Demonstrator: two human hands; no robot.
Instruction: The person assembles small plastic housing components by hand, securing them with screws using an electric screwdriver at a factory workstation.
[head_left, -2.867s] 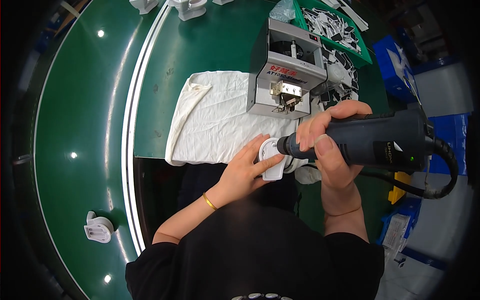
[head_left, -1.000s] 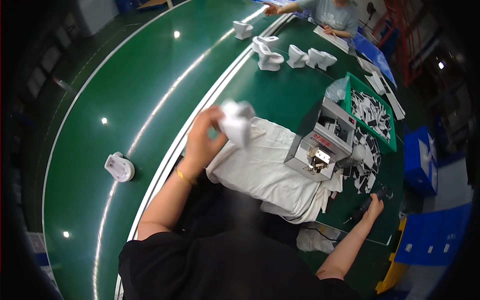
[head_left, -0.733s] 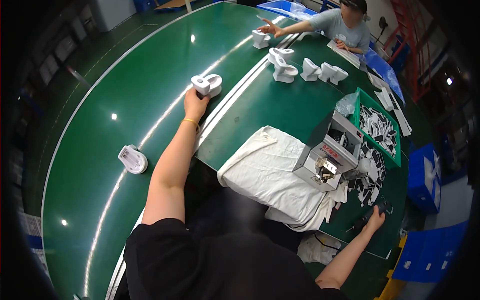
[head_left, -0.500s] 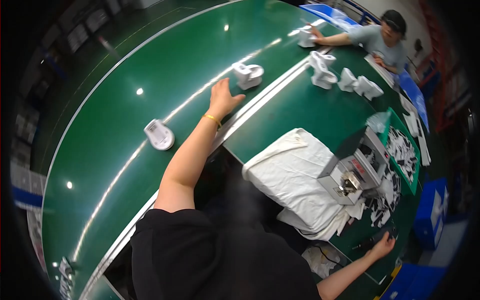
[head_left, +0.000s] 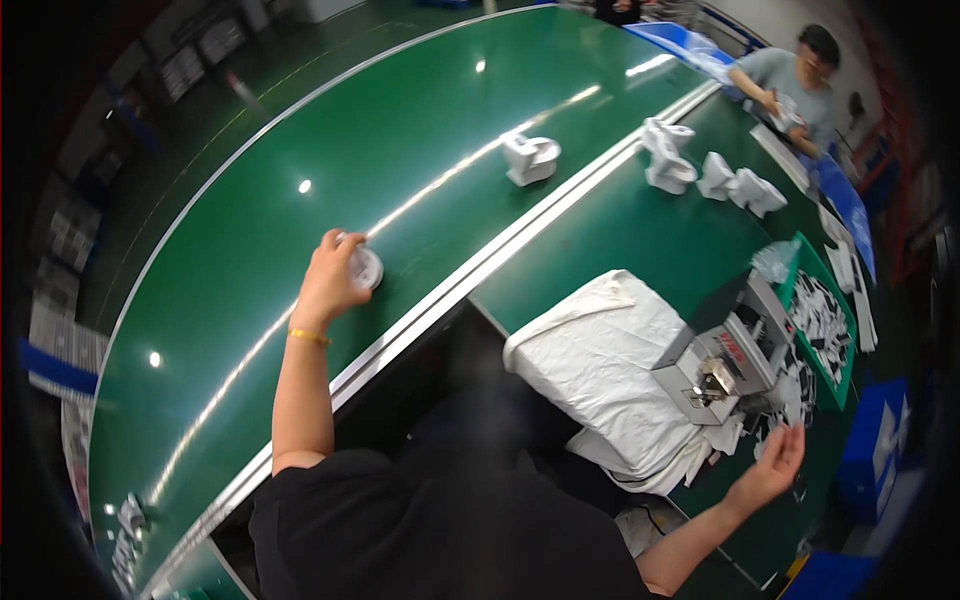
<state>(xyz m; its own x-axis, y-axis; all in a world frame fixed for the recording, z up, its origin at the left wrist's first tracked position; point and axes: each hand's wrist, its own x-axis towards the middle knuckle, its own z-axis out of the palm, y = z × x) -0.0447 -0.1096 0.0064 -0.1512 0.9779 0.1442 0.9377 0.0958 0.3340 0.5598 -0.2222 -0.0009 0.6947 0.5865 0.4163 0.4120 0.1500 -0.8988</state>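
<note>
Glossy green table surface [head_left: 230, 270], lamp reflections across it, lies under the left hand [head_left: 326, 282], whose fingers and thumb curve around a white moulded piece [head_left: 369, 268] resting there; how firmly they close on it cannot be told. Gold bracelet [head_left: 310, 337] at that wrist. Right hand [head_left: 768, 472]: empty, fingers loosely extended, above the near right worktop [head_left: 560, 250], beside scattered black-and-white scraps. Next outward: one white toilet-shaped piece [head_left: 530, 160], upright on the same surface; one pale metal rail [head_left: 535, 228], dividing table from worktop; one white cloth [head_left: 595, 365], creased, spread flat; one grey box-shaped machine [head_left: 715, 355], at the cloth's right. Beyond: a group of white toilet-shaped pieces [head_left: 668, 165]; one green tray [head_left: 836, 392], filled with black-and-white strips. Periphery: one co-worker [head_left: 805, 95] in a grey top, holding a white item; one blue bin [head_left: 873, 445]; dark floor [head_left: 330, 50] with a yellow line.
</note>
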